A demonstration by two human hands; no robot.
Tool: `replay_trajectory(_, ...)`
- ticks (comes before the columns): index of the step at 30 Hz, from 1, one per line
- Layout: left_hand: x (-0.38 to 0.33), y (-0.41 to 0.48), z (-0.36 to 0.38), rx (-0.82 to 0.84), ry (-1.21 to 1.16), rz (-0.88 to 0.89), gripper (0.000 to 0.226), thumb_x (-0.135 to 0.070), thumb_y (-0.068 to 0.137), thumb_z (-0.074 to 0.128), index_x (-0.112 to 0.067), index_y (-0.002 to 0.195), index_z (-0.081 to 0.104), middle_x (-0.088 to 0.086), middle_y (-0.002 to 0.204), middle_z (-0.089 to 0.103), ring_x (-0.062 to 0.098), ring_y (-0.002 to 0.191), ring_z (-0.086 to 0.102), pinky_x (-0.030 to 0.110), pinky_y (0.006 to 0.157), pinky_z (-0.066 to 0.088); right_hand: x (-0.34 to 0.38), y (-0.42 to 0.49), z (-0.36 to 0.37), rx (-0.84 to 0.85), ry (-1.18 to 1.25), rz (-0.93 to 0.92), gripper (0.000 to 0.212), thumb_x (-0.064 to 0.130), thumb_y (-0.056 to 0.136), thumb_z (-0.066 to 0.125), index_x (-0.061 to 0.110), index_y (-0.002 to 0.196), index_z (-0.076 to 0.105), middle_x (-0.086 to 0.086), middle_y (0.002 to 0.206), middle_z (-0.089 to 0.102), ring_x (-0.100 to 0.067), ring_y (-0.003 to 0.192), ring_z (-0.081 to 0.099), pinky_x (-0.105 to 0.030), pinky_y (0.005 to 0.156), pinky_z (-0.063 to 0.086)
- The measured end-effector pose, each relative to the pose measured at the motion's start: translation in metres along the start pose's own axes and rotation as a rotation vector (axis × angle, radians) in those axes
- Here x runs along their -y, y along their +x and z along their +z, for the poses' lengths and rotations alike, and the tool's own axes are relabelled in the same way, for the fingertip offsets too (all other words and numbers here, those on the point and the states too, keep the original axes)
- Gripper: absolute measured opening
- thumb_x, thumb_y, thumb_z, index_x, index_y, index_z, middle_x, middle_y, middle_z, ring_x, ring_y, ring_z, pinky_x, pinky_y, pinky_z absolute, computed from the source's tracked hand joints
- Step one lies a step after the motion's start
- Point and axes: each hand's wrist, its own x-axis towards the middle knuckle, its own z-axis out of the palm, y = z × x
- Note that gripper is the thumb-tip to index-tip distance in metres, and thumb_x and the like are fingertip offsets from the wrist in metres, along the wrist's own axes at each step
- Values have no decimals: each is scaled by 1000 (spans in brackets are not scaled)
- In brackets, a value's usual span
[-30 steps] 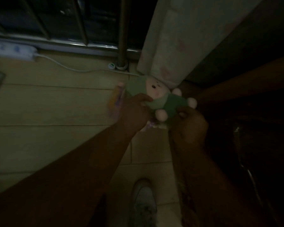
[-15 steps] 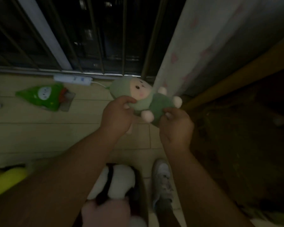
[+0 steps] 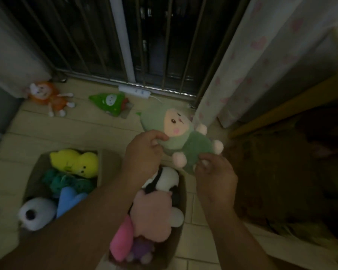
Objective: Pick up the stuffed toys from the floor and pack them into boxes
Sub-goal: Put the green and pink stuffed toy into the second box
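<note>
I hold a green hooded doll (image 3: 185, 139) with a pale face and pink paws in the air, above the far end of a cardboard box (image 3: 176, 242). My left hand (image 3: 144, 152) grips its head and my right hand (image 3: 213, 174) grips its body. That box holds a white-and-black plush, a pink plush (image 3: 154, 215) and other soft toys. A second box (image 3: 35, 172) to the left holds a yellow toy (image 3: 76, 162), a teal one, a blue one and a white one. On the floor lie an orange doll (image 3: 47, 96) and a green toy (image 3: 108, 102).
A barred window or railing (image 3: 125, 45) runs along the back, with a white power strip (image 3: 135, 92) at its foot. A pale curtain (image 3: 252, 65) hangs at right, beside dark wooden furniture (image 3: 281, 114). Tiled floor lies between the boxes and the railing.
Both hands have lifted the green doll off the floor by the curtain and carried it back over the boxes. The view has pulled back, so both boxes and the floor toys show.
</note>
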Motion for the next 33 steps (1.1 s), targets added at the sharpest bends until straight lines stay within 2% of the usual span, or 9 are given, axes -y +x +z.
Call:
replay_trajectory(4,9,-47,-6,-84,-50,-59,43,1,85,47,-39,78,61,6,81,65,21,78,62,35,73,51,-5,-27,-11,113,-2,-23,21,5,84,62,12,102,72,1,99,59,-8,89,51,-2,71,29)
replay_trajectory(7,25,-89,-2,-142,-35,-109,42,0,84,49,-40,79,61,2,81,66,17,77,62,30,70,51,-17,-58,-19,164,-13,-37,24,7,84,62,14,105,71,0,102,59,-14,96,56,-1,74,29)
replay_trajectory(11,60,-133,10,-137,-26,-138,42,0,83,50,-41,79,62,3,86,66,18,76,62,29,66,51,-44,-102,-18,253,-111,-29,46,13,88,60,19,133,54,-3,124,59,-19,113,54,-16,88,33)
replay_trajectory(16,126,-179,18,-82,17,-167,36,3,85,50,-30,85,63,-9,102,60,6,95,54,1,69,38,-87,-158,14,375,-212,16,52,12,88,58,23,138,48,-6,123,55,-18,108,55,-16,87,36)
replay_trajectory(20,189,-216,25,-46,23,-206,42,7,82,51,-34,77,60,1,104,64,17,102,57,20,85,46,-123,-212,46,507,-217,72,60,15,79,67,23,136,50,-8,119,58,-20,105,56,-22,91,45)
replay_trajectory(23,228,-241,29,42,61,-247,35,8,81,51,-25,82,62,3,102,64,20,97,60,21,78,49,-148,-247,64,551,-252,100,60,14,77,68,21,135,52,-11,117,59,-24,105,57,-29,92,46)
replay_trajectory(26,260,-256,32,113,89,-278,33,7,83,49,-20,92,67,2,98,62,12,85,57,8,60,43,-170,-271,79,582,-291,137,55,12,83,65,16,135,51,-13,125,57,-25,113,54,-24,96,40)
replay_trajectory(30,290,-267,39,143,103,-233,21,-3,81,55,-22,79,66,0,93,64,22,95,62,17,72,45,-193,-284,96,636,-385,161,50,15,87,58,18,137,50,-14,134,52,-26,122,49,-26,101,38)
replay_trajectory(33,297,-270,46,157,245,-233,16,-5,84,57,-14,86,70,-3,93,65,11,86,58,7,61,36,-208,-284,103,685,-434,199,47,15,89,54,19,136,52,-11,139,49,-25,127,47,-23,103,36)
